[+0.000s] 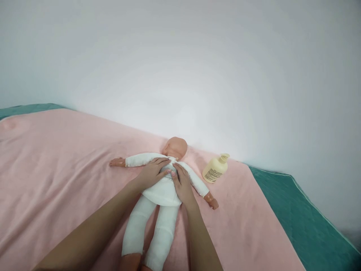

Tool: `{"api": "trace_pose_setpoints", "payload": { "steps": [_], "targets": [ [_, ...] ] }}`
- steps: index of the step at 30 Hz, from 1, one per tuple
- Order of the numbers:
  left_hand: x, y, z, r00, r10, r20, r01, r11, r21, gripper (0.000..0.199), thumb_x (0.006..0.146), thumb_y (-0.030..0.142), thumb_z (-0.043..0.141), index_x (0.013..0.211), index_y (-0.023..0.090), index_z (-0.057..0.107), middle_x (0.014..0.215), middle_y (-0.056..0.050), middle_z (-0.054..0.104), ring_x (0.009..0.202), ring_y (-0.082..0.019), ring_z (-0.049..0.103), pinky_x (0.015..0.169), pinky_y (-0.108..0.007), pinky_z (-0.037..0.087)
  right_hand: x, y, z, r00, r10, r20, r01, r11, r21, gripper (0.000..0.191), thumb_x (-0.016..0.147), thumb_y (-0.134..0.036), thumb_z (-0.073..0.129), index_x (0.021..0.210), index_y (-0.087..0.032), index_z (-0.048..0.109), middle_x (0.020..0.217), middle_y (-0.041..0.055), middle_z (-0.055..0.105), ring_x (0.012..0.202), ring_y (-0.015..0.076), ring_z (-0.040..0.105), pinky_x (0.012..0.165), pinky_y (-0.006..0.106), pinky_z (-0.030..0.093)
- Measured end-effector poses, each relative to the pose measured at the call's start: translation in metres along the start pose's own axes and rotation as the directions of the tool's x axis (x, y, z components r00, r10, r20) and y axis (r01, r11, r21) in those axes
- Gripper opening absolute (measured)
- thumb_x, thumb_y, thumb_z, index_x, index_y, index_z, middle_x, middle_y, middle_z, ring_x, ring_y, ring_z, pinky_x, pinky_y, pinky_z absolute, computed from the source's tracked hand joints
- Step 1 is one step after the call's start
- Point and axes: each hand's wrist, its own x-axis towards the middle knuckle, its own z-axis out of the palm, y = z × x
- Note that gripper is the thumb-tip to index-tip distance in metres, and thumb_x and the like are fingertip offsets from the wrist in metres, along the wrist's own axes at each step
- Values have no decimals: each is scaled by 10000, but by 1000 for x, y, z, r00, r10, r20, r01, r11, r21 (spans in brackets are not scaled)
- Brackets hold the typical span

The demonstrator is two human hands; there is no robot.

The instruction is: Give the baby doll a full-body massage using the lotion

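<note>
A pink cloth (70, 150) is spread widely, with some soft wrinkles at the left side. Under its edges, a green cover (293, 203) appears at the right and at the far left. Behind, a plain pale wall (180, 67) fills the far part of the room. On the cloth, to the right of the doll (163, 192), there is a pale yellow pump bottle (216, 168), with small dark print; its content cannot be seen. The doll lies in the middle, its head to the far side and its arms spread. The left hand (150, 173) and the right hand (182, 184) rest on its white upper body, fingers extended, grasping nothing.
</note>
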Motion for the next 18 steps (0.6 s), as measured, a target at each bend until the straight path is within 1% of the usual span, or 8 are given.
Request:
{"api": "trace_pose_setpoints", "payload": {
  "steps": [6, 11, 15, 18],
  "targets": [
    [3, -5, 3, 999, -46, 19, 47, 998, -51, 501, 948, 505, 373, 1298, 195, 556, 1342, -74, 553, 1247, -242, 466, 1079, -427, 329, 3, 6, 0, 999, 5, 50, -4, 1000, -17, 475, 971, -486, 359, 1321, -196, 496, 1384, 86, 496, 1308, 224, 400, 1127, 426, 269],
    [1, -3, -3, 998, -36, 49, 40, 996, -79, 519, 947, 511, 372, 1325, 191, 528, 1374, -72, 526, 1278, -241, 438, 1095, -424, 312, 0, 5, -1, 1000, -6, 25, 6, 1000, 2, 451, 969, -457, 388, 1325, -201, 491, 1389, 80, 488, 1312, 215, 393, 1135, 410, 261],
    [0, 4, -15, 997, -35, 74, 43, 992, -121, 516, 938, 502, 403, 1334, 189, 509, 1390, -77, 508, 1287, -240, 429, 1095, -413, 321, -4, -2, -7, 999, -15, -53, 17, 999, 40, 421, 954, -420, 436, 1303, -194, 508, 1376, 94, 486, 1299, 217, 399, 1120, 401, 289],
    [-1, 16, -34, 996, -35, 81, 44, 993, -111, 483, 925, 485, 436, 1302, 199, 534, 1373, -67, 521, 1286, -247, 427, 1088, -411, 331, -6, -13, -18, 993, -39, -111, 45, 998, 52, 330, 942, -366, 463, 1194, -196, 594, 1251, 99, 562, 1206, 225, 475, 1057, 397, 354]
  ]
}}
